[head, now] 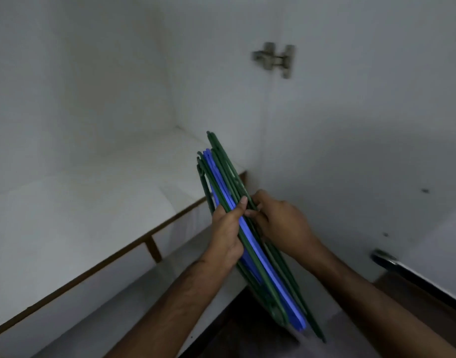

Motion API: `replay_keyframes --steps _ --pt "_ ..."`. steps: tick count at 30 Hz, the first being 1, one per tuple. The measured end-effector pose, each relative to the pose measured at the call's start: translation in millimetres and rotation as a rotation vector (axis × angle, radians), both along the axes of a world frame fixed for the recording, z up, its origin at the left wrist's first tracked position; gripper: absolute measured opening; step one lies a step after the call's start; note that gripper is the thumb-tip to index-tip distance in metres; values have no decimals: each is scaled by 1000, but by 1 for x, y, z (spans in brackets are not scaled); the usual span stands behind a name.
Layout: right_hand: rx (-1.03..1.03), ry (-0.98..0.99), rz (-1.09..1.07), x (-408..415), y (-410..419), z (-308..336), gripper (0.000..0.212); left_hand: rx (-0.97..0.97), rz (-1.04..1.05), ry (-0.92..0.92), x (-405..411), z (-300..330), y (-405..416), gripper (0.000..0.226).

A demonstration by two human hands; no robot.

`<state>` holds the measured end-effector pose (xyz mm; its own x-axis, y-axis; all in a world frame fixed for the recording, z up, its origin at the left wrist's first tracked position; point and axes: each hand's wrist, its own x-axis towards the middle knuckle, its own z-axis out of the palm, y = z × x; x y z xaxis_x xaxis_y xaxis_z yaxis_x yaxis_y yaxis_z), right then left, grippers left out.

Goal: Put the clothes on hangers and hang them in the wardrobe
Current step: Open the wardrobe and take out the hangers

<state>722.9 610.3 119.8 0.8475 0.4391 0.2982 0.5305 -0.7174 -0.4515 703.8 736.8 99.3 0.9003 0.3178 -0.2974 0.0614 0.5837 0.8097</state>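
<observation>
Green and blue plastic, thin and rod-like, makes up the stack of hangers (250, 241) held edge-on in front of the open wardrobe (92, 99). Such hangers should be light and stiff, with some spring in the slim bars, and smooth enough to slide against each other; a loose bundle of them will likely fan out or snag hook in hook when one is drawn free. The safest hold is probably across the bars near the middle of the stack, where both hands are now, with one hanger peeled off at its edge rather than tugged by the hook.

The left hand (228, 236) wraps the near side of the stack, thumb pressed along a green bar. The right hand (278, 220) meets it from the other side, its fingers curled in among the bars, seemingly pinching one green hanger to part it from the rest; which one exactly is hard to tell.

The stack tilts, its upper end just above the front edge of the wardrobe shelf (105, 202), its lower end down toward the person. Most hangers are dark green, with at least one bright blue one sandwiched in the middle. Above the stack, on the wardrobe's side wall, sits a blurred metal hinge (274, 59). No clothes are in view.
</observation>
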Motion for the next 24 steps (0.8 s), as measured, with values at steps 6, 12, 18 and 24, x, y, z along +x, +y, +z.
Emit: replay_keyframes --steps 6,12,18,24 --pt "-22 254 -209 -60 -147 -44 35 44 -150 204 -39 -70 -148 125" --pt "106 522 -380 -146 -294 -92 42 67 -445 269 -108 -99 -289 50" --pt "180 700 -577 -244 -427 -117 35 110 -640 441 -182 -136 -427 98" --pt "478 623 -988 -347 -511 -137 32 60 -1054 392 -238 -127 -538 24"
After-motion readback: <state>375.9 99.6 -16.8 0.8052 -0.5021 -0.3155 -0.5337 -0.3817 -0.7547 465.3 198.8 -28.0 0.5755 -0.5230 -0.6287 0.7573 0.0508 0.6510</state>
